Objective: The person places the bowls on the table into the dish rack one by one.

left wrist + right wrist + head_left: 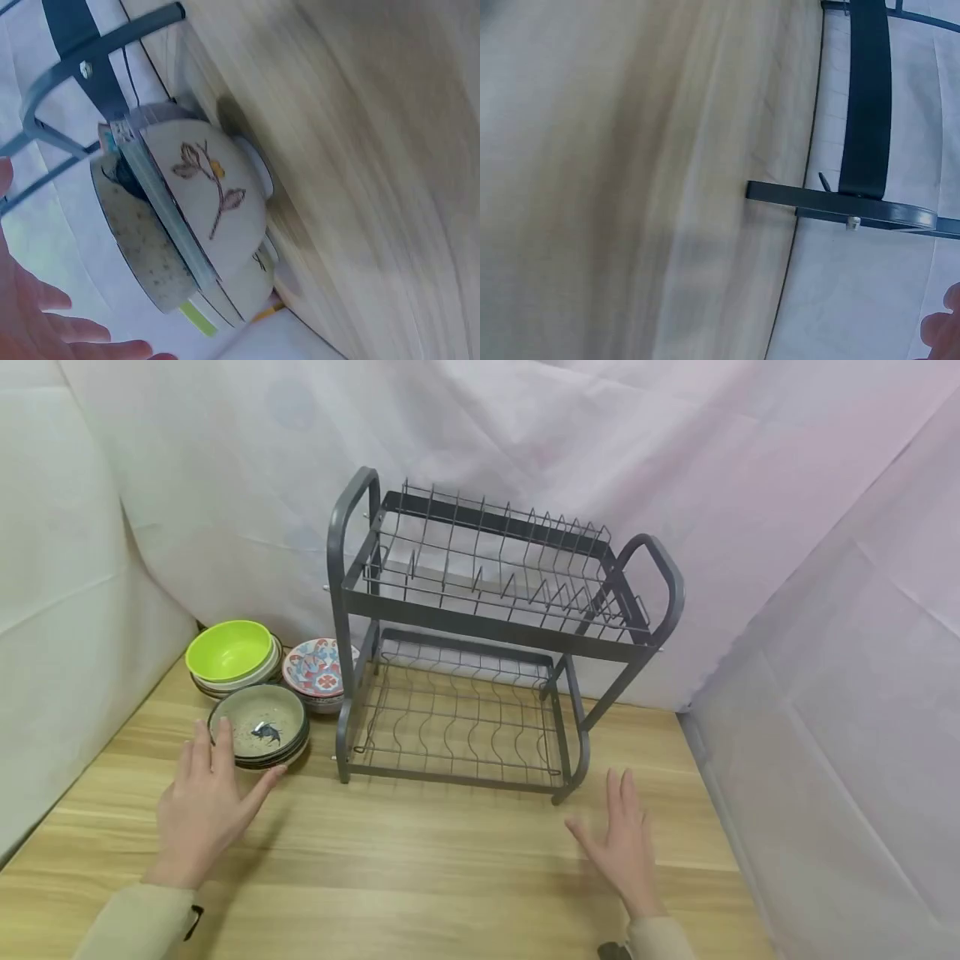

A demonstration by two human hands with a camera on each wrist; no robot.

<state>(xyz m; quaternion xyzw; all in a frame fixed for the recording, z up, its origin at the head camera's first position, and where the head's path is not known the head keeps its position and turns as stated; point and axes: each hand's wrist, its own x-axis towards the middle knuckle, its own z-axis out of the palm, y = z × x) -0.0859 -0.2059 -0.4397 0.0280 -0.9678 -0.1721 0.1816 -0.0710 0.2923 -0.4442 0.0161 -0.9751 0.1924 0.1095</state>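
Note:
My left hand, fingers extended and thumb spread, is at the near edge of a stack of beige bowls with a dark fish painted inside. In the left wrist view the outer side of a bowl carries a brown leaf sprig, and the fingers show at the lower left, apart from the stack. My right hand hovers over the table in front of the rack's right end, fingers straight, holding nothing. Between the hands stands a two-tier dark grey dish rack with bare wire shelves.
Behind the beige stack, a lime green bowl tops another stack in the left corner. Beside it, a red-and-blue patterned bowl sits on more bowls against the rack's left leg. White cloth hangs around the wooden table.

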